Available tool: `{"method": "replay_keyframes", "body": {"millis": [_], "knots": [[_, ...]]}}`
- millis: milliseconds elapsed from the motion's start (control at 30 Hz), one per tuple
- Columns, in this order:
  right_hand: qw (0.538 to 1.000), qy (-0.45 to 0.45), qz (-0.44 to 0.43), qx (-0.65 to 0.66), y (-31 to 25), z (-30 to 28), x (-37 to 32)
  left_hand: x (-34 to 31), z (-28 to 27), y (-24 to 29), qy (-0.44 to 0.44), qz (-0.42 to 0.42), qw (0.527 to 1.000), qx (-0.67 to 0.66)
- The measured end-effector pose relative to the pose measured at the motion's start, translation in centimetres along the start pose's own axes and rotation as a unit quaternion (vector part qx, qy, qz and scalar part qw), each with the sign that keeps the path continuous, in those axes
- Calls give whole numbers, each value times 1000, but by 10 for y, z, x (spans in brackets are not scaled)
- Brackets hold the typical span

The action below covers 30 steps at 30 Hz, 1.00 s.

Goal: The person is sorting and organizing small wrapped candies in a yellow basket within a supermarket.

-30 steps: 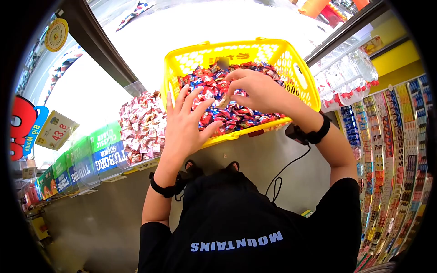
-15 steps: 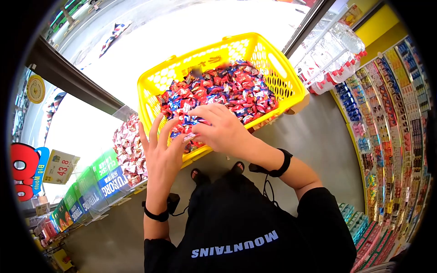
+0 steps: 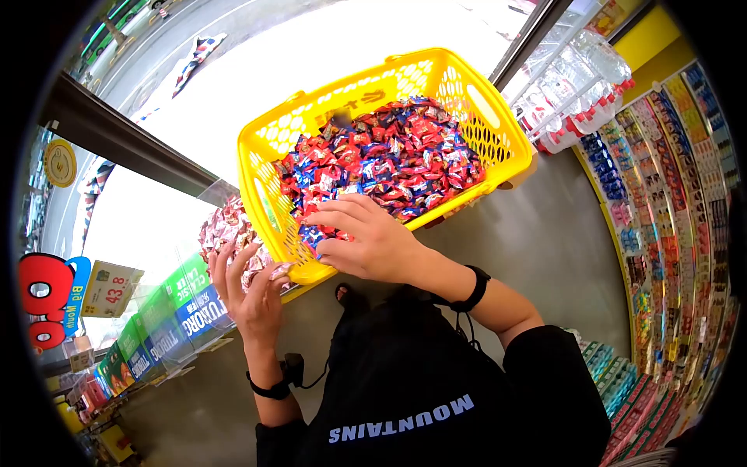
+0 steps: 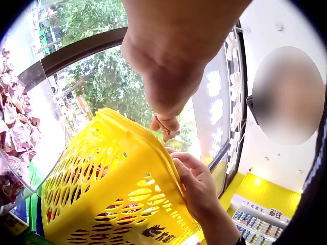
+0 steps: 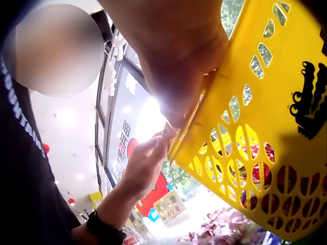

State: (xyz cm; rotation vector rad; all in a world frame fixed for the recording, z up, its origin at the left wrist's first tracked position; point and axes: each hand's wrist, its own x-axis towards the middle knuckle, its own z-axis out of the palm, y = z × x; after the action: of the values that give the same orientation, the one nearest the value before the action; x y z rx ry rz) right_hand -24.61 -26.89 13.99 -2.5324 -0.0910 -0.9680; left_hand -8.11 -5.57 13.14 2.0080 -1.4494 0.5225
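My left hand [image 3: 257, 303] is just outside the near left corner of a yellow plastic basket [image 3: 342, 268], above the pile of pink-wrapped candies. Between its thumb and fingertips it pinches a small pinkish wrapped candy [image 4: 167, 133]. My right hand [image 3: 369, 241] reaches over the basket's near rim, palm down, fingers apart and loosely bent. Its fingertips are right over the red and blue wrapped candies [image 3: 405, 156] that cover the basket's bottom. In the left wrist view, the right hand [image 4: 196, 186] is at the basket's rim, its fingertips partly hidden behind it.
Pink-wrapped candies [image 3: 226, 226] fill a clear-sided bin left of the basket. Green and blue TUBORG boxes [image 3: 194, 303] and a price card [image 3: 113, 288] line the left side. Bottled water packs [image 3: 580, 93] and a shelf of small packets [image 3: 669, 218] stand at right.
The right hand took a candy from the basket to the left hand. Now the left hand has drawn left out past the rim with it, while the right is back over the candies.
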Motion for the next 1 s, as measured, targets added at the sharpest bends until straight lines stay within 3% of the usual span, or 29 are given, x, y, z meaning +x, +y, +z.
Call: {"method": "replay_keyframes", "body": {"millis": [167,300,400,567,867,1000], "knots": [[1000,20,3,-18,0,6,-3,-35,6,-42,25,-93,995,40],[999,16,5,-34,-2,6,-4,-69,38,-67,-55,-121,990,49],[999,13,11,-52,-4,5,-4,-80,48,-73,-121,-130,973,151],[997,16,21,-66,-7,6,-4,-77,48,-74,-141,-159,964,158],[997,35,22,-66,-6,12,-12,3,10,-2,-57,-93,992,64],[999,30,-13,-34,1,2,-12,27,22,35,-33,-57,998,-14]]}}
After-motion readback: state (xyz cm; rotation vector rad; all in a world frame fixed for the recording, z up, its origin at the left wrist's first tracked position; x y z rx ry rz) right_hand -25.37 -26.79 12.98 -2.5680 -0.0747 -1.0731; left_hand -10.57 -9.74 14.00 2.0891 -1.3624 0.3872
